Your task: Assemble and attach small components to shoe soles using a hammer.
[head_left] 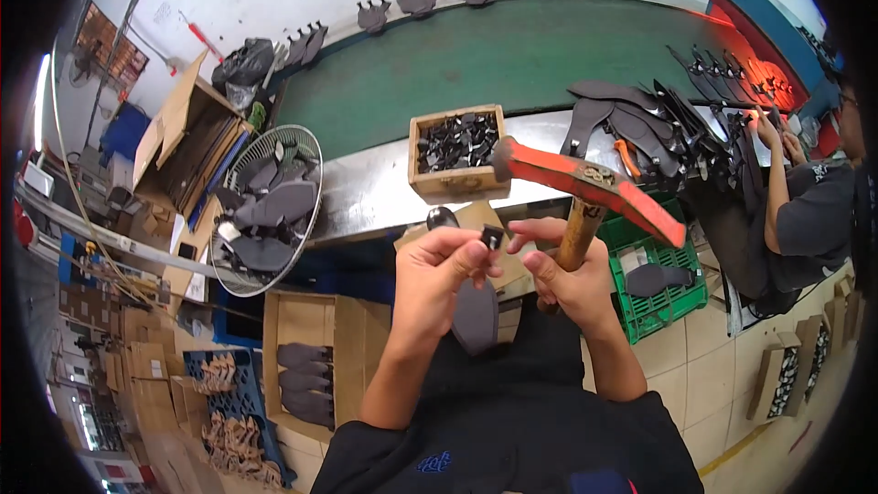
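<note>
My left hand (437, 276) pinches a small black piece (492, 237), perhaps a strap part, between thumb and fingertips. My right hand (578, 282) is wrapped round the wooden handle of a hammer (578, 230), and its red, worn head rises above the hand. The right fingertips reach close to the small piece; whether they touch it I cannot tell. Below the hands lies a dark grey shoe sole (476, 318), partly covered. Just beyond the left hand shows a rounded black knob (442, 218). Past it, a wooden box (462, 186) holds many small black strap pieces.
A wire basket (315, 206) of soles stands at left, above a cardboard box (364, 348) with more soles. A green conveyor belt (476, 46) runs behind the metal bench (361, 190). At right are a green crate (672, 313), orange-handled pliers (627, 157) and a co-worker (814, 206).
</note>
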